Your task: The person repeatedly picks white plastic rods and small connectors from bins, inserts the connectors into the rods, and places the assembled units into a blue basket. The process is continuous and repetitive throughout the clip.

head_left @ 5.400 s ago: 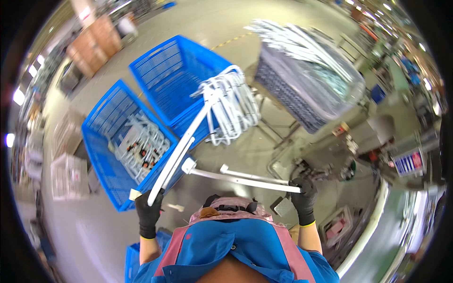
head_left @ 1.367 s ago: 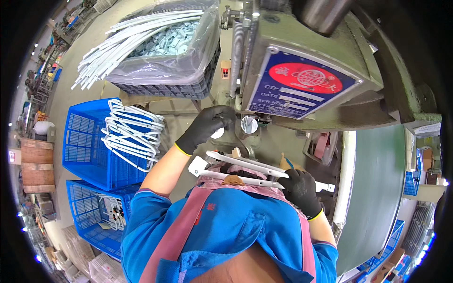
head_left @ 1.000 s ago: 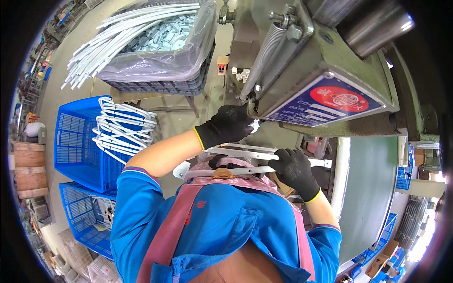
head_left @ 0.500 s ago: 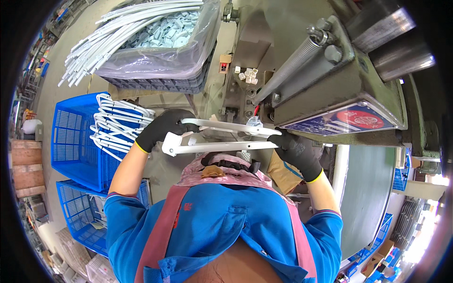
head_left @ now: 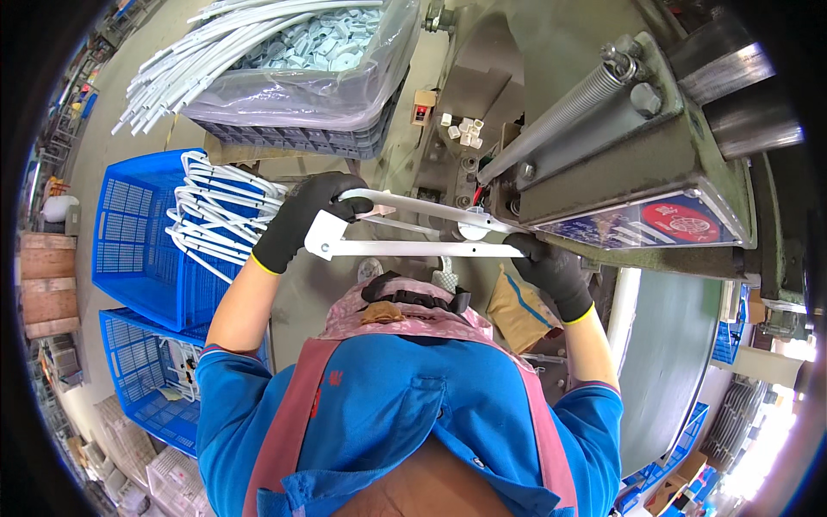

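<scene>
Head view: hold both white bars [head_left: 422, 249] level, supporting each end, and keep the right hand [head_left: 551, 271] clear of the adjacent press [head_left: 624, 185]. Grasping rear bar's [head_left: 422, 207] left end with the left hand [head_left: 308, 222], both right ends with the right. Lying crosswise between the two hands, just beyond the pink apron [head_left: 439, 327].

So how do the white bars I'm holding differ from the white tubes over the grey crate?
The bars are held between your left hand and right hand; the tubes lie over the grey crate. The bars are few, while the tubes make a thick bundle. The lower bar has a broad end piece at left; the tubes show slim ends. Both are white, long and narrow.
</scene>
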Demonstrator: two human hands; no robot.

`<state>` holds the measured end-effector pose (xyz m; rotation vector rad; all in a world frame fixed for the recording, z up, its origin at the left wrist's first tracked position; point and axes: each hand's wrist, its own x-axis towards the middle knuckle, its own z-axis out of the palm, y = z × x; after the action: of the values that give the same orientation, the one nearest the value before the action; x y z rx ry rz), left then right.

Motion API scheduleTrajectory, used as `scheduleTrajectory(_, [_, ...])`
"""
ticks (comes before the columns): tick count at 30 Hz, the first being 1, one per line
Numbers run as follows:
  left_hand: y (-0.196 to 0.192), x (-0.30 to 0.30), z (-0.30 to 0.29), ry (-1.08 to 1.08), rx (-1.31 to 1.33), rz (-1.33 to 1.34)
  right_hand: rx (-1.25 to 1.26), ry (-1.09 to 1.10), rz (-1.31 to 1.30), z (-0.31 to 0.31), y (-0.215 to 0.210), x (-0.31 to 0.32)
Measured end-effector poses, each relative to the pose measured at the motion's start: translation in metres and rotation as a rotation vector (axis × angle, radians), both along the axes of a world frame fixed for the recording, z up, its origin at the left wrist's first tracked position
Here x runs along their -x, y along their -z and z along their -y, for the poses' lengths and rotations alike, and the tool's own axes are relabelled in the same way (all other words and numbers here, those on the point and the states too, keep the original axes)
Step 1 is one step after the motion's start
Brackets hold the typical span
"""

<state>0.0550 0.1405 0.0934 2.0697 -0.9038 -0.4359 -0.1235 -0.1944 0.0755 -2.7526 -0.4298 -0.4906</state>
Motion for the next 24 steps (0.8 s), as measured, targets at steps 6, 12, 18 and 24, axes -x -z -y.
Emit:
scheduleTrajectory(6, [0.003, -0.001, -0.001, -0.006, 0.03, -0.001, -0.066, -0.058, 0.042, 0.0, 0.01, -0.009])
scheduleTrajectory(12, [0.02, -0.004, -0.003, -0.048, -0.047, -0.067, -0.058, -0.03, -0.065, 0.008, 0.028, -0.004])
scheduleTrajectory(18, [0.05, -0.006, -0.006, -0.039, 0.053, -0.161, 0.145, 0.04, -0.125, -0.008, 0.027, 0.0])
scheduleTrajectory(24, [0.071, -0.018, -0.015, -0.04, 0.277, -0.619, -0.066, 0.138, -0.324, -0.048, -0.013, 0.035])
